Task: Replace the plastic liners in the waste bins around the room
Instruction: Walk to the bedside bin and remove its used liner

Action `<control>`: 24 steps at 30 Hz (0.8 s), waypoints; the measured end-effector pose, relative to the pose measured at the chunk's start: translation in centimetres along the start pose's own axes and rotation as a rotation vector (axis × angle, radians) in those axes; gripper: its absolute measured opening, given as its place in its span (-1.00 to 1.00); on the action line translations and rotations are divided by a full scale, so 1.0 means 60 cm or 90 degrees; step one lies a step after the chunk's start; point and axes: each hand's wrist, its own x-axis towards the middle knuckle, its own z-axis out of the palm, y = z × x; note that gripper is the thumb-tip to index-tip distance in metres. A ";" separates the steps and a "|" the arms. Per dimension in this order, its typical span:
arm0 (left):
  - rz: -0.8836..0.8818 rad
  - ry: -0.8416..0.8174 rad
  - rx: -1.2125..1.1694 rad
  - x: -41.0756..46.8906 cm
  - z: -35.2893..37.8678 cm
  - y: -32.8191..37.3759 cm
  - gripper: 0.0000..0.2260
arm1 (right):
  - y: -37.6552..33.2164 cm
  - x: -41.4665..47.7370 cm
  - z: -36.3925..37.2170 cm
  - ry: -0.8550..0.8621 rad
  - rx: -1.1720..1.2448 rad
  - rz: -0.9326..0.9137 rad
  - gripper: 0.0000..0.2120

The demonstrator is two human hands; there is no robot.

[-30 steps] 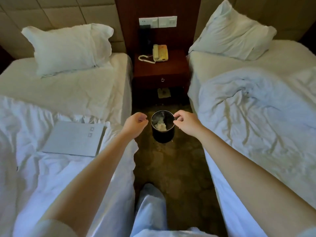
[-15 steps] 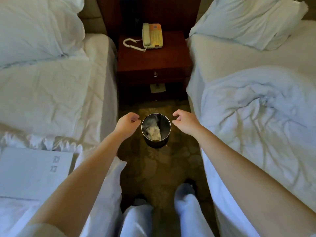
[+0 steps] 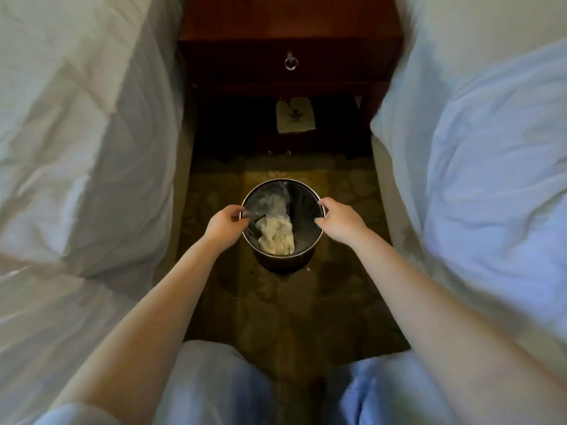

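Hands (image 3: 222, 223) (image 3: 337, 223) now on upright bin (image 3: 283, 261)

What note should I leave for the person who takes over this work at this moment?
Left grip: pinches the liner at the left rim of the bin.
Right grip: fingers curled at the right rim; hold on the liner unclear.
The bin stands on the carpet between the left bed and right bed, before the nightstand; crumpled paper lies inside.
Done: nothing removed yet. Left: lift the old liner out, fit a new one.
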 end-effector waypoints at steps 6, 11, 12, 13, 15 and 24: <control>0.016 0.043 -0.049 0.135 0.070 -0.096 -0.44 | 0.079 0.111 0.108 0.104 -0.099 0.008 -0.38; 0.033 0.079 -0.088 0.188 0.117 -0.144 -0.48 | 0.123 0.155 0.155 0.147 -0.040 0.012 -0.37; 0.032 0.082 -0.091 0.190 0.123 -0.150 -0.50 | 0.128 0.160 0.160 0.138 -0.014 0.007 -0.37; 0.033 0.082 -0.094 0.192 0.128 -0.155 -0.50 | 0.131 0.165 0.162 0.128 0.008 0.007 -0.38; 0.044 0.089 -0.086 0.195 0.133 -0.159 -0.51 | 0.132 0.174 0.160 0.109 0.041 0.017 -0.43; 0.039 0.088 -0.271 0.182 0.136 -0.152 -0.62 | 0.129 0.164 0.155 0.132 0.073 0.017 -0.54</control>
